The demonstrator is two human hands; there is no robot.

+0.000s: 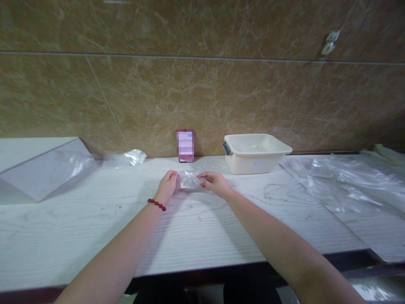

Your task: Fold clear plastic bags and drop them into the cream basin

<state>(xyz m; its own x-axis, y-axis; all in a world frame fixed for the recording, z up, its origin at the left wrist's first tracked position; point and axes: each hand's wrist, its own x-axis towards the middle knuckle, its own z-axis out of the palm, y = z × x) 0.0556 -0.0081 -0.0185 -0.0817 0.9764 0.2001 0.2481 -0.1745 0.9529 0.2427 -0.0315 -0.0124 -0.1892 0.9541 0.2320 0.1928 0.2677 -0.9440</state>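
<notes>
A small clear plastic bag is stretched between my two hands, just above the white wood-grain table. My left hand grips its left end, fingers closed; a red bead bracelet circles that wrist. At the right end, my right hand pinches the bag between thumb and fingers. Whether anything lies inside the bag I cannot make out. Behind it a phone leans upright against the wall, its screen blurred.
A cream plastic bin with a grey handle stands right of the phone. Clear plastic sheeting covers the right side. On the left lie crumpled clear plastic and a white box-like panel. The marbled wall closes off the back.
</notes>
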